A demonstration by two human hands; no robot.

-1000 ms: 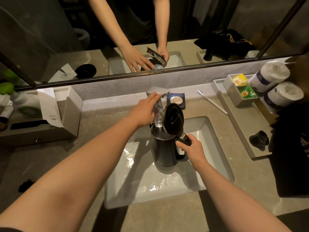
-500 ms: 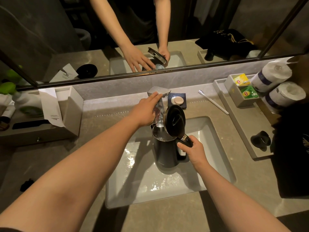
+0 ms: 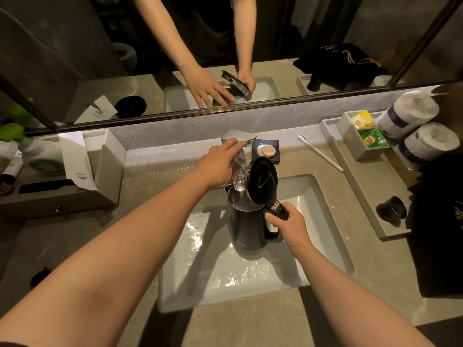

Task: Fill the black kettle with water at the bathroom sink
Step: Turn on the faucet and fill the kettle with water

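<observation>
The black kettle [image 3: 246, 227] stands upright in the white rectangular sink [image 3: 325, 221] with its lid [image 3: 261, 180] flipped up. My right hand [image 3: 289, 225] grips the kettle's handle. A stream of water [image 3: 238, 171] runs from the chrome faucet [image 3: 238, 136] into the kettle's open mouth, and water shows inside it. My left hand [image 3: 218, 164] lies on the faucet's flat lever with its fingers stretched out.
Behind the sink lie a soap dish [image 3: 266, 150] and a white toothbrush [image 3: 320, 152]. At the right, a tray [image 3: 363, 194] holds a tea-bag box [image 3: 363, 134], paper rolls [image 3: 411, 116] and a black object [image 3: 390, 209]. A tissue box [image 3: 100, 159] stands left. A mirror [image 3: 75, 58] runs along the back.
The water level in the kettle has risen. Both hands keep their places on the faucet and the handle.
</observation>
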